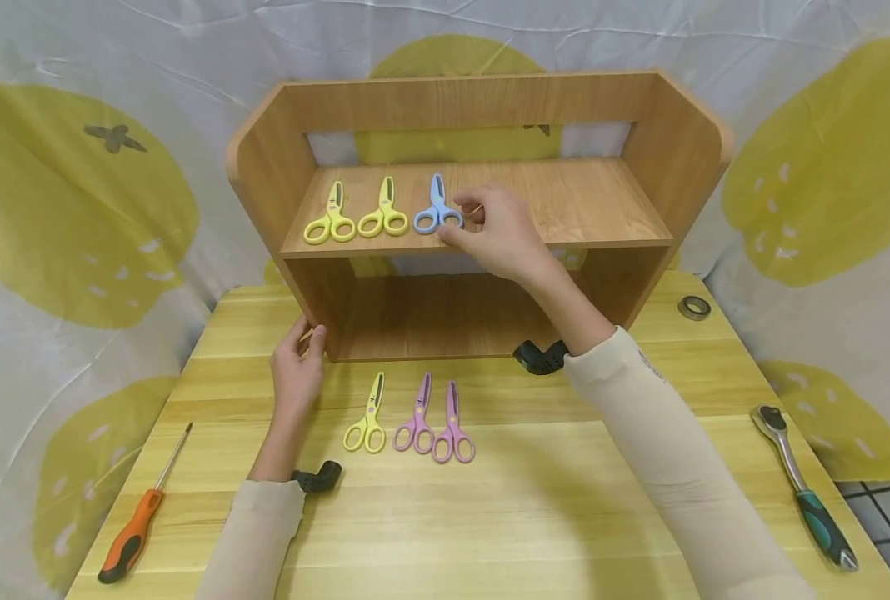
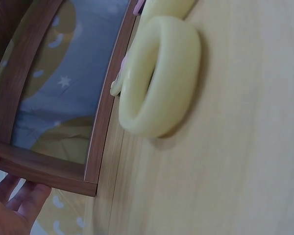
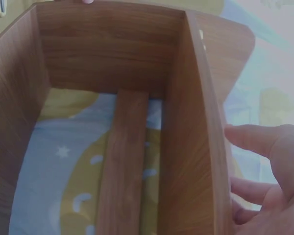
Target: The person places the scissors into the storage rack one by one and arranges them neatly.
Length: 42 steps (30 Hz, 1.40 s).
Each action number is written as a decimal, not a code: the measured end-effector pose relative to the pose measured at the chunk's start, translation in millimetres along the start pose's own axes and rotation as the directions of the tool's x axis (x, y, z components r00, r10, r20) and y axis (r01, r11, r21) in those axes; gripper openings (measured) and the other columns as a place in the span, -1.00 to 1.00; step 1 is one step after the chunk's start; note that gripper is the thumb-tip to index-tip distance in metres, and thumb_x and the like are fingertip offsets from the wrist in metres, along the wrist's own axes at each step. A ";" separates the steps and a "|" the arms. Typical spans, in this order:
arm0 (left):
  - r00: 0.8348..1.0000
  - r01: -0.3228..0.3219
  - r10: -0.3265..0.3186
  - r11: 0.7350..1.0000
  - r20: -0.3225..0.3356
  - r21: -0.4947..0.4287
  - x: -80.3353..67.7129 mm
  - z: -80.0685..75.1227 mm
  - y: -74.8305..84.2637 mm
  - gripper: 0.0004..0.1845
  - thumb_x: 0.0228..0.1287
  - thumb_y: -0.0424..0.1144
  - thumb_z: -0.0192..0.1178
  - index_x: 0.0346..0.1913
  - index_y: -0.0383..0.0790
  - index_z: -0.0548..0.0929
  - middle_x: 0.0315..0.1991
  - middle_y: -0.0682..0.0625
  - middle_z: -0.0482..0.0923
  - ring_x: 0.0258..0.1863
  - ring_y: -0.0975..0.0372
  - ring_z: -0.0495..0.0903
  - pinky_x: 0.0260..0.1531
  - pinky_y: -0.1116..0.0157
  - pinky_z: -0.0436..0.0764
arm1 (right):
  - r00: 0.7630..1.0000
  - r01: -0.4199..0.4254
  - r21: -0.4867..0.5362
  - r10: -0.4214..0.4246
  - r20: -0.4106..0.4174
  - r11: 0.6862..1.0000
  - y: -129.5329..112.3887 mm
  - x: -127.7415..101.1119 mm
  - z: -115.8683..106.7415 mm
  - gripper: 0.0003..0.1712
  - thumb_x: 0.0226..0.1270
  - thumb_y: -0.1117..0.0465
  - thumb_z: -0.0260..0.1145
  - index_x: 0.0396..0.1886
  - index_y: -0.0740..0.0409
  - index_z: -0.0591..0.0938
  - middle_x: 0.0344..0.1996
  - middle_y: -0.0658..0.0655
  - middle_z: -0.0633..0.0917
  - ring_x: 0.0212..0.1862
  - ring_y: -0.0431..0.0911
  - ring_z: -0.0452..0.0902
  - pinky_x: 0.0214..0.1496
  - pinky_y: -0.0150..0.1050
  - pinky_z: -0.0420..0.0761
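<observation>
1 pair of light-blue, plastic-looking scissors (image 1: 437, 202), lying on the upper tier of the light-brown 2-tier wooden shelf (image 1: 580, 196). Position: just left of the fingers of the right hand (image 1: 501, 229), the nearer hand. Long axis: front to back, tip rearward, loops by the front edge. Right fingers: curved, parted, thumb tip at the right loop; pinch or mere touch, cannot tell. Left hand (image 1: 297, 371): grips the shelf's left side. Appearance: 2 rounded loops, tapering blades, dark strip along them.
</observation>
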<state>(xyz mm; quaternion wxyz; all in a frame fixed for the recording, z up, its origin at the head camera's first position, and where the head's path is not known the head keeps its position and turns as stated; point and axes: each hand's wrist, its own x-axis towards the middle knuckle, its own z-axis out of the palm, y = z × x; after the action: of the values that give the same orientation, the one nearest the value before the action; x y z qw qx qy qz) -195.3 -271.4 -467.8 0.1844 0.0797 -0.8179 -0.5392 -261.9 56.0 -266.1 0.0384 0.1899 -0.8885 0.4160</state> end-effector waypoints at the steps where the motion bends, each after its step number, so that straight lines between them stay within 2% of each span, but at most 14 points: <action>1: 1.000 0.002 -0.002 1.000 -0.001 0.000 0.0 -0.1 -0.3 -0.56 0.59 -0.02 0.11 0.45 0.18 0.52 0.41 0.03 0.53 0.32 0.07 0.60 0.29 0.05 0.62 | 1.000 0.014 0.012 -0.013 -0.004 1.000 0.4 -3.0 -0.8 -0.33 0.36 -0.05 0.44 0.37 0.15 0.57 0.18 0.13 0.59 0.19 -0.01 0.51 0.20 -0.11 0.62; 8: 1.000 0.022 -0.022 1.000 -0.011 0.018 -0.5 -3.1 -0.2 -0.56 0.59 0.00 0.09 0.44 0.24 0.52 0.40 0.05 0.54 0.30 0.10 0.62 0.24 0.11 0.67 | 0.991 0.112 0.100 -0.104 -0.089 0.989 3.3 -30.4 -8.3 -0.38 0.34 -0.01 0.49 0.32 0.11 0.60 0.14 0.09 0.66 0.15 -0.07 0.56 0.26 -0.18 0.62; 15: 1.000 0.019 -0.019 0.999 0.000 0.035 -0.9 -6.6 0.4 -0.58 0.60 0.00 0.08 0.42 0.29 0.53 0.39 0.04 0.55 0.29 0.08 0.63 0.25 0.07 0.66 | 0.980 0.158 0.132 -0.139 -0.143 0.979 15.7 -73.2 -10.2 -0.44 0.34 0.06 0.49 0.29 0.12 0.62 0.13 0.11 0.68 0.16 -0.07 0.58 0.25 -0.08 0.63; 24: 0.999 0.022 -0.023 0.999 0.038 0.030 -1.0 -4.4 2.1 -0.54 0.58 0.04 0.07 0.46 0.29 0.48 0.42 0.03 0.52 0.24 0.05 0.66 0.23 0.07 0.68 | 0.987 0.122 0.156 -0.104 -0.120 0.980 52.5 -121.6 11.7 -0.50 0.36 0.09 0.49 0.25 0.06 0.62 0.03 0.04 0.70 0.10 -0.03 0.62 0.21 -0.12 0.65; 30: 0.999 -0.010 0.009 0.998 0.035 0.055 1.1 -6.0 3.2 -0.56 0.58 -0.01 0.09 0.44 0.25 0.52 0.38 0.01 0.56 0.19 0.04 0.70 0.11 0.23 0.74 | 0.993 0.087 0.159 -0.073 -0.092 0.983 72.7 -146.4 36.0 -0.48 0.37 0.08 0.49 0.27 0.03 0.61 0.08 0.01 0.69 0.11 -0.05 0.60 0.18 -0.07 0.67; 34: 0.999 -0.023 0.021 0.999 0.041 0.044 2.5 -6.6 2.6 -0.56 0.58 -0.03 0.10 0.44 0.24 0.52 0.37 0.00 0.56 0.18 0.04 0.71 0.08 0.31 0.74 | 0.998 0.033 0.195 -0.023 -0.055 0.980 85.4 -158.6 52.5 -0.45 0.35 0.09 0.50 0.28 0.06 0.59 0.13 0.06 0.66 0.13 -0.02 0.57 0.21 -0.03 0.65; 39: 0.999 -0.016 0.016 1.000 0.050 0.008 4.1 -6.8 1.7 -0.57 0.57 -0.08 0.14 0.42 0.18 0.56 0.35 -0.03 0.58 0.16 0.02 0.72 0.08 0.31 0.74 | 0.999 -0.047 0.210 0.046 0.011 0.976 102.7 -170.8 77.9 -0.41 0.34 0.07 0.51 0.30 0.09 0.57 0.15 0.09 0.66 0.11 -0.01 0.59 0.19 -0.02 0.66; 42: 0.998 -0.034 0.034 0.999 0.051 0.006 5.2 -7.1 1.5 -0.57 0.56 -0.08 0.15 0.41 0.14 0.57 0.33 -0.06 0.60 0.14 0.01 0.72 0.05 0.32 0.75 | 0.995 -0.097 0.216 0.089 0.050 0.972 110.0 -176.8 92.5 -0.38 0.30 0.09 0.53 0.31 0.12 0.56 0.17 0.15 0.65 0.10 0.02 0.61 0.18 0.02 0.66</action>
<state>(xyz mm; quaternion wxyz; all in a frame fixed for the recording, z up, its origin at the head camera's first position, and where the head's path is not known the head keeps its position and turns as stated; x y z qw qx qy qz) -197.3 -278.5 -462.8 0.1722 0.0525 -0.8253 -0.5352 -130.8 104.2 -446.1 -0.0201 0.1595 -0.8461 0.5082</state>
